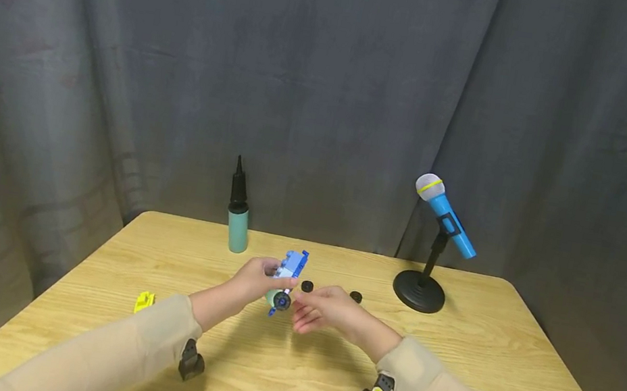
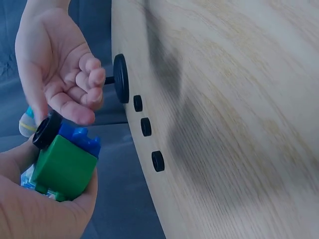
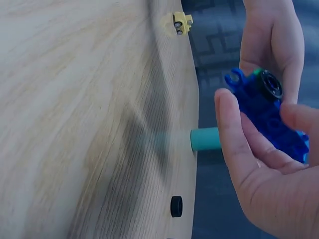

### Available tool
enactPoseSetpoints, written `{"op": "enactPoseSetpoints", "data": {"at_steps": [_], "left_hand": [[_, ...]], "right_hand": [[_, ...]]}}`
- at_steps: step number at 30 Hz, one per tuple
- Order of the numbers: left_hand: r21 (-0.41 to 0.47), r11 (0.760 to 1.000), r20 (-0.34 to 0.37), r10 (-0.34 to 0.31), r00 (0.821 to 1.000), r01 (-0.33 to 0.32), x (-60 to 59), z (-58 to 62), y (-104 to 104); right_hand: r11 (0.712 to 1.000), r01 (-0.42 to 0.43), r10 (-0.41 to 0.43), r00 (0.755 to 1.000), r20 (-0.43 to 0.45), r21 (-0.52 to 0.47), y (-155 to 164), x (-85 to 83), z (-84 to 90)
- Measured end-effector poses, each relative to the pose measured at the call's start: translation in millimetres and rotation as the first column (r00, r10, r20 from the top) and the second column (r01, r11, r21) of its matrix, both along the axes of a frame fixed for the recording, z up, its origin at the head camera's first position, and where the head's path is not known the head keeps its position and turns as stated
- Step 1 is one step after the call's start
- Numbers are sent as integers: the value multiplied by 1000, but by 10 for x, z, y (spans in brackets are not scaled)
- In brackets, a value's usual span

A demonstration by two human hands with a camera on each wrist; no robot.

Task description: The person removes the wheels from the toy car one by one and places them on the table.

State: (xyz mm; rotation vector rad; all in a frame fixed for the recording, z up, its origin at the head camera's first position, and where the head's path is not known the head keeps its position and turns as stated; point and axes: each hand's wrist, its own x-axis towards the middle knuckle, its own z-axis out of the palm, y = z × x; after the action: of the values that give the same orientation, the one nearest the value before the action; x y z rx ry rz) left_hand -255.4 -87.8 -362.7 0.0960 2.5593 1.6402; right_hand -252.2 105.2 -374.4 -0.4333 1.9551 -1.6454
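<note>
My left hand (image 1: 262, 278) grips a toy vehicle (image 1: 292, 266) built of blue and green bricks and holds it above the table (image 1: 506, 376). A black wheel (image 1: 281, 300) sits on the vehicle's lower end. In the left wrist view the green block (image 2: 66, 168) rests in my palm with the wheel (image 2: 47, 129) on top. My right hand (image 1: 308, 307) hovers just right of the wheel, palm up, fingers loosely curled, holding nothing. In the right wrist view its thumb and fingers (image 3: 234, 134) flank the blue brick (image 3: 264, 109) without clearly gripping it.
Loose black wheels (image 1: 307, 286) (image 1: 355, 296) lie on the table behind my hands. A small yellow piece (image 1: 145, 301) lies at the left. A teal hand pump (image 1: 238, 218) stands at the back. A blue microphone (image 1: 444, 215) on a black stand (image 1: 418, 291) is at the back right.
</note>
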Motion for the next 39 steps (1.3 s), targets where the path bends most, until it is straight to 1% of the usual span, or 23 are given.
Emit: {"op": "enactPoseSetpoints", "data": {"at_steps": [3, 6, 8, 12, 17, 22, 24, 28, 29, 31, 36, 39], "left_hand": [[22, 1000, 7, -16, 1000, 16, 0, 7, 8], [52, 997, 17, -50, 999, 49, -4, 7, 18], [66, 995, 24, -72, 997, 70, -8, 2, 21], [77, 994, 33, -83, 996, 81, -8, 0, 22], [91, 993, 32, -81, 996, 78, -11, -15, 41], [82, 995, 22, -62, 998, 60, -29, -34, 77], [74, 996, 21, -55, 998, 53, -32, -34, 88], [66, 997, 18, -43, 999, 41, -23, -32, 101], [70, 997, 16, -41, 999, 40, -23, -33, 105], [78, 996, 6, -41, 999, 40, -27, -38, 113], [83, 996, -24, -40, 999, 42, -41, -63, 122], [82, 996, -30, -37, 999, 40, -42, -74, 121]], "right_hand": [[999, -50, 50, 998, -27, 10, -13, 22, -12], [997, -65, 66, 996, -65, 29, -28, 44, -16], [998, -54, 58, 994, -95, 40, -39, 62, -20], [998, -25, 34, 988, -150, 57, -69, 109, -12], [999, -2, 13, 979, -204, 54, -108, 165, 10], [998, 23, -8, 970, -243, 61, -136, 166, 0], [996, 35, -11, 960, -281, 80, -140, 159, -4], [990, 45, 12, 916, -401, 132, -132, 147, 15], [990, 45, 17, 905, -424, 136, -127, 142, 22], [989, 43, 25, 892, -451, 139, -120, 128, 36], [988, 45, 29, 882, -471, 146, -124, 103, 33], [986, 52, 33, 868, -496, 157, -133, 103, 18]]}}
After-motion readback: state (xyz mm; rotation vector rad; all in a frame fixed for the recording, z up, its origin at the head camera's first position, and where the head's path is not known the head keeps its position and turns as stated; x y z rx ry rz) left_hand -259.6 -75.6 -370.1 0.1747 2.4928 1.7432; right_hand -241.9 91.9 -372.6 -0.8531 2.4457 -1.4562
